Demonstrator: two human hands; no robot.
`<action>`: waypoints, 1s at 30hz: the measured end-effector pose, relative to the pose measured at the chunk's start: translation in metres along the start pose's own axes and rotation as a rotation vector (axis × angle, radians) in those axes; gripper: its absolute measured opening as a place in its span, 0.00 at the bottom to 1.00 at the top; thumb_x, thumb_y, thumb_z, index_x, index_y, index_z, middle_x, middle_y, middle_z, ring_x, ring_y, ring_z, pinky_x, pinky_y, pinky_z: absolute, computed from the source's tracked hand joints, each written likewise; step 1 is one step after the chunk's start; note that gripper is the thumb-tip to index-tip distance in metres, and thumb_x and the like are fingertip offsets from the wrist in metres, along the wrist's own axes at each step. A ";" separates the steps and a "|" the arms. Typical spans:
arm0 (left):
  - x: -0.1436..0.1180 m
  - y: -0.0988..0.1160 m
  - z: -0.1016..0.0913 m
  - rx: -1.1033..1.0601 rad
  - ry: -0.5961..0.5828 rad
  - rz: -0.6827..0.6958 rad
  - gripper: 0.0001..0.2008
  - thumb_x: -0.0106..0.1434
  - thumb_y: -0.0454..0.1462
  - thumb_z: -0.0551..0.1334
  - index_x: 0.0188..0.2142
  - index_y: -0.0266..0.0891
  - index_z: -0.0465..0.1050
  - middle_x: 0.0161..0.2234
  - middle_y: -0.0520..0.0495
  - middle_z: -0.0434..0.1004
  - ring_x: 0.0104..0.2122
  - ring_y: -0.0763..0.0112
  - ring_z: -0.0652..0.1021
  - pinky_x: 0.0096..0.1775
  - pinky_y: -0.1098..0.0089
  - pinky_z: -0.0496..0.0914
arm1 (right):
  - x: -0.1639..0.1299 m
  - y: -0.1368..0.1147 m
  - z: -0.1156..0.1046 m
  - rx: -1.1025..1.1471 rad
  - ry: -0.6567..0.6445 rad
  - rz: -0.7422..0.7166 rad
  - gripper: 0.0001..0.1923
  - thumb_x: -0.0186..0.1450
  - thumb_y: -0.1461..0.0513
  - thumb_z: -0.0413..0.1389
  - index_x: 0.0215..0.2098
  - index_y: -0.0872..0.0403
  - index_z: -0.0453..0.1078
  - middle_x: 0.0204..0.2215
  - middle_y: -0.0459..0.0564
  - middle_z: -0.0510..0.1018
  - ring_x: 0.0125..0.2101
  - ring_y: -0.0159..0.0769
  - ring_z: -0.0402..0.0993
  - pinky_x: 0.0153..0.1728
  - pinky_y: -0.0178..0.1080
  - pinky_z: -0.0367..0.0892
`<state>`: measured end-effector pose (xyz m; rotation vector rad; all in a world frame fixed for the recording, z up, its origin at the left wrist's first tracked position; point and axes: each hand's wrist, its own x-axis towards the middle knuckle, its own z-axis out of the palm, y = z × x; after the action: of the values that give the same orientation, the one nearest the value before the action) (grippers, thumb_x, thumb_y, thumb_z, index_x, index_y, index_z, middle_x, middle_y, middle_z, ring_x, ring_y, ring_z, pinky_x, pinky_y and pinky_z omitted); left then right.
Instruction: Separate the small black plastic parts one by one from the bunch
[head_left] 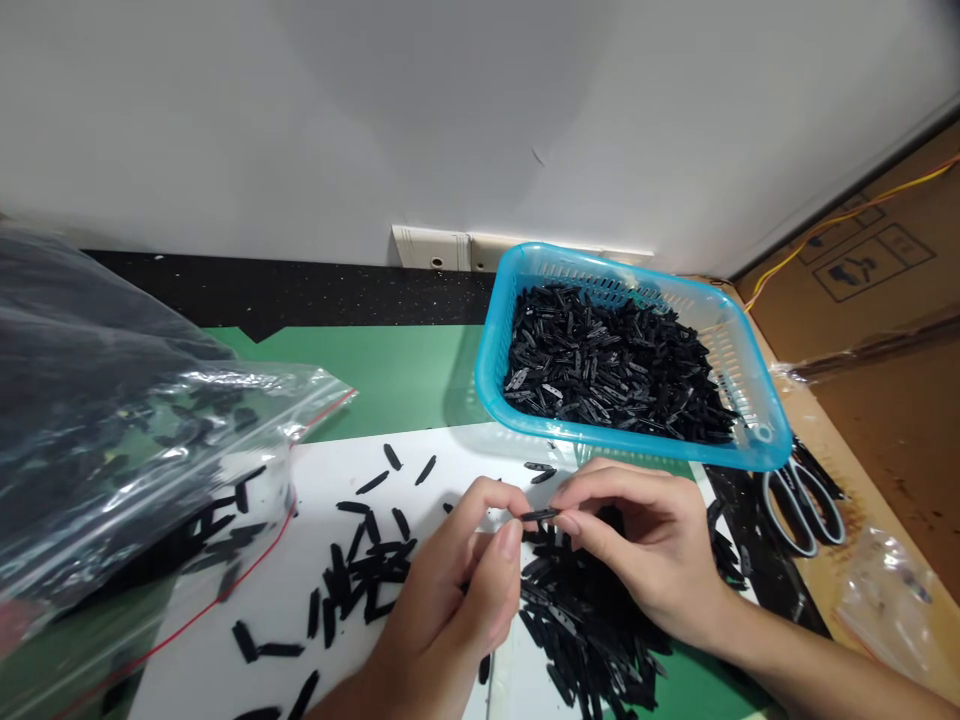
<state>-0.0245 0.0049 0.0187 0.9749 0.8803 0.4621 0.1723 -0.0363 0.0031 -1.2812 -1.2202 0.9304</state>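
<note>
Between my two hands is a small, slim black plastic piece [540, 515], held level over white paper. My left hand [472, 570] pinches its left end with thumb and forefinger. At the other end, the thumb and fingertips of my right hand [645, 540] close on the piece. Below my right hand spreads a dense pile of similar black pieces [592, 620], partly hidden by it. A looser group of black pieces [367, 570] lies on the paper to the left of my left hand.
Behind my hands stands a blue plastic basket [634, 440] with many black pieces. Clear zip bags [187, 400] holding more pieces take up the left side. Grey-handled scissors [802, 505] and a crumpled clear bag [885, 590] lie at right, near a cardboard box [862, 280].
</note>
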 end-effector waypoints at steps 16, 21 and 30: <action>0.003 -0.004 -0.004 -0.037 -0.057 -0.013 0.16 0.84 0.51 0.56 0.42 0.45 0.67 0.21 0.64 0.49 0.21 0.75 0.50 0.26 0.70 0.46 | -0.001 0.000 0.000 -0.011 -0.022 -0.021 0.07 0.70 0.68 0.69 0.42 0.50 0.88 0.32 0.47 0.89 0.29 0.33 0.82 0.31 0.35 0.77; 0.003 -0.004 -0.003 -0.012 -0.051 -0.008 0.15 0.84 0.51 0.56 0.43 0.45 0.67 0.21 0.63 0.50 0.21 0.76 0.50 0.25 0.70 0.45 | 0.000 0.000 0.000 0.011 -0.029 -0.027 0.09 0.68 0.70 0.70 0.42 0.50 0.87 0.33 0.47 0.89 0.30 0.32 0.81 0.32 0.34 0.77; 0.004 -0.005 -0.007 0.029 -0.074 -0.023 0.19 0.83 0.54 0.55 0.40 0.44 0.67 0.20 0.62 0.52 0.21 0.75 0.51 0.25 0.71 0.47 | -0.001 0.002 -0.001 -0.028 -0.058 -0.070 0.08 0.70 0.68 0.69 0.44 0.50 0.86 0.34 0.49 0.89 0.31 0.35 0.82 0.32 0.37 0.78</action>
<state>-0.0279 0.0087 0.0107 1.0013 0.8329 0.3923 0.1736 -0.0370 0.0012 -1.2332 -1.3196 0.9077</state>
